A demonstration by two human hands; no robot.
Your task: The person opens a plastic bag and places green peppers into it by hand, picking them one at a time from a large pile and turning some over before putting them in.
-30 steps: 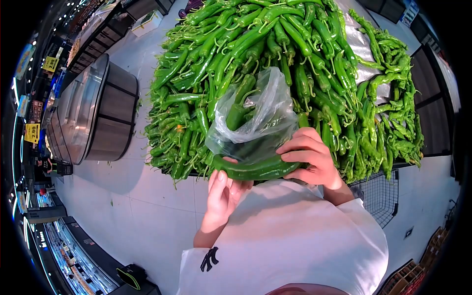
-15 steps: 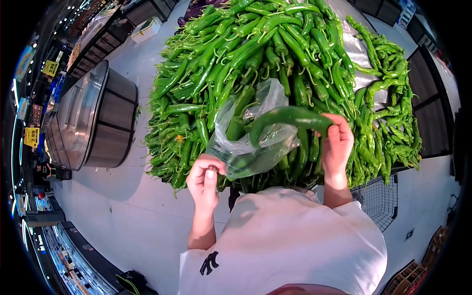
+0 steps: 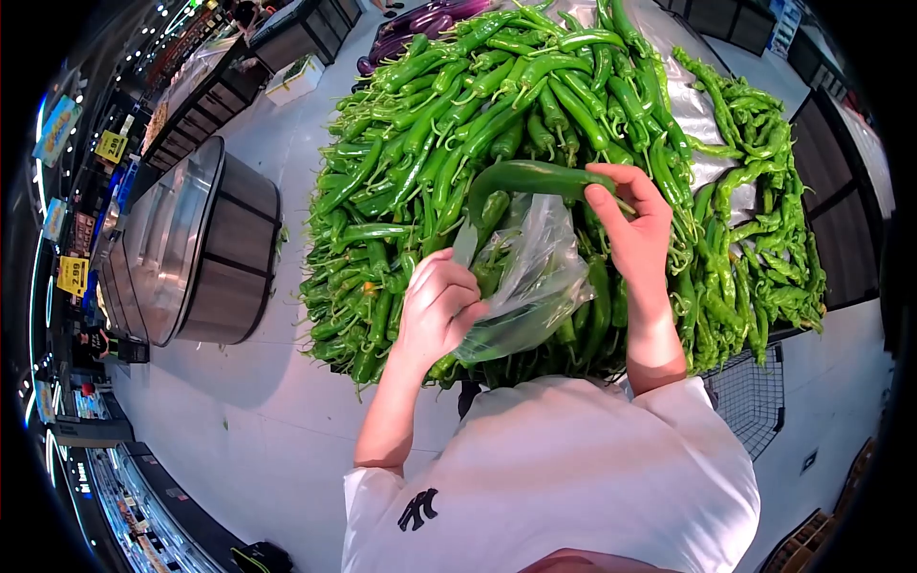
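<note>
Between the thumb and fingers of my right hand (image 3: pixel 632 215) is the stem end of a long, curved green pepper (image 3: pixel 540 178). Its body stretches left, with the tip bending down over the mouth of a clear plastic bag (image 3: pixel 540 286). My left hand (image 3: pixel 439 310) is closed on the bag's left side. Green shapes show through the lower part of the bag. Behind both hands rises a big heap of green peppers (image 3: pixel 382 181), stems and tips pointing many ways.
Thinner, wrinkled green peppers (image 3: pixel 755 267) lie to the right beside a silvery sheet (image 3: pixel 693 95). Purple eggplants (image 3: pixel 430 29) sit at the far end. A rounded display bin (image 3: pixel 229 258) stands on the left, and a wire basket (image 3: pixel 750 396) is low on the right.
My left hand has risen and turned its back upward on the bag. My right hand has moved up and slightly left, carrying the pepper above the bag's mouth.
</note>
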